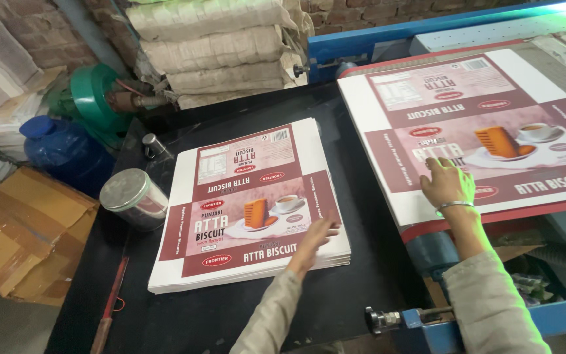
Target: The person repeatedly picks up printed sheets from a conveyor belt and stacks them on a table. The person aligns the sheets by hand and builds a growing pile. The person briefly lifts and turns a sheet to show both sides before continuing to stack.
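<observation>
— Where are the hands?
— The left hand [314, 240] lies flat, fingers out and close together, on the stack [250, 203] of printed sheets on the black table [355, 288]. The right hand [445, 182] presses a single sheet [479, 124] on the machine bed, fingers slightly spread, nothing gripped.
— Containers?
— A metal tin [133, 196], lid on, just left of the stack.
— Room?
— Bare table between stack and sheet.
</observation>
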